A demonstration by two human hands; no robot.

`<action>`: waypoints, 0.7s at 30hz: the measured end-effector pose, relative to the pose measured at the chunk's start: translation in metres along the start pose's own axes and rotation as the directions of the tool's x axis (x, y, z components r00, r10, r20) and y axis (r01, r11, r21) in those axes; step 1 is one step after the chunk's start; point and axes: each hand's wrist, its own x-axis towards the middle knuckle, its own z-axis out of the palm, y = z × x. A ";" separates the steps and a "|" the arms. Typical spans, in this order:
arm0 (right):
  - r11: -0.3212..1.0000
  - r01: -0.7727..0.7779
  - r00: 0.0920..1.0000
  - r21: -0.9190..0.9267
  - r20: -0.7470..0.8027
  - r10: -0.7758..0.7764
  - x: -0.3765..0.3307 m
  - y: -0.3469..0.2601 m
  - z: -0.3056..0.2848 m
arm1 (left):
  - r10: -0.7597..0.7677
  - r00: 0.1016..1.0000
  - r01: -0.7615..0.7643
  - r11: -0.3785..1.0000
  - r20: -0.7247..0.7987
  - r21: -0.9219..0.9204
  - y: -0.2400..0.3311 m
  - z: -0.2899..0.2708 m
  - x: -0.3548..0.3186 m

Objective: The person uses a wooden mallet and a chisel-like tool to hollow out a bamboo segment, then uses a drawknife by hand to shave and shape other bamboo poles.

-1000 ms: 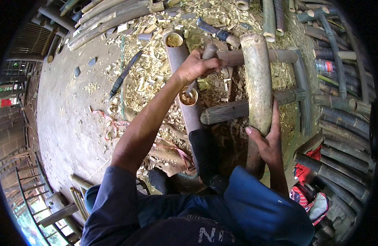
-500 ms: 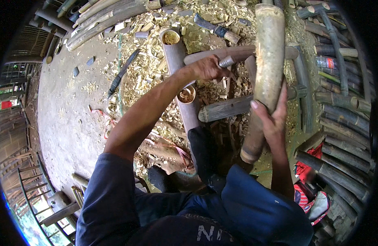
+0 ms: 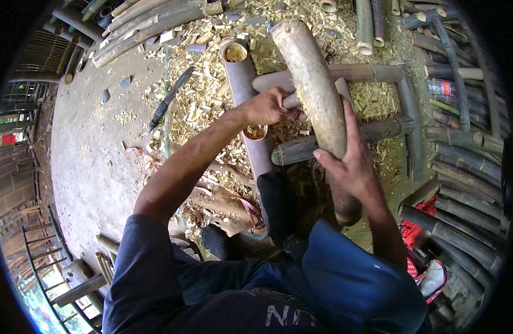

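My right hand (image 3: 354, 167) grips a thick, slightly curved bamboo piece (image 3: 315, 83), fingers around its side and thumb on top. The piece is tilted, its far end leaning left, with a pale, roughened patch along its left edge. Close to that edge, my left hand (image 3: 267, 107) is closed on a tool with a grey cylindrical end (image 3: 291, 101); the rest of the tool is hidden, so its kind cannot be told. Under both hands lies a bamboo frame with a long pole (image 3: 240, 78), round holes cut in it, and crosspieces (image 3: 373, 72).
A dark-handled knife (image 3: 170, 100) lies on the concrete floor (image 3: 95, 150) at left. Wood shavings (image 3: 212, 100) cover the ground around the frame. Bamboo lengths (image 3: 468, 206) are stacked at right, more poles (image 3: 156, 28) lie at far left, and a plastic bottle (image 3: 440, 87) rests among the right stack.
The bamboo piece has swung its far end to the left, toward my left hand. My left hand has moved slightly left and down. The blue-headed tool on the shavings is now mostly covered.
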 end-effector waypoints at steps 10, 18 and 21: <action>0.974 0.227 0.965 -0.013 -0.131 -0.227 0.012 -0.041 -0.004 | -0.257 0.963 0.268 0.877 0.081 -0.398 0.050 -0.028 -0.041; 0.997 0.052 0.990 -0.063 0.135 -0.043 0.016 -0.064 -0.019 | 0.164 0.597 -0.131 0.986 -0.786 0.106 0.056 0.062 -0.037; 0.996 0.091 0.996 -0.013 0.024 -0.091 -0.002 -0.049 -0.021 | 0.268 0.761 -0.074 0.941 -0.591 0.331 0.065 0.123 -0.048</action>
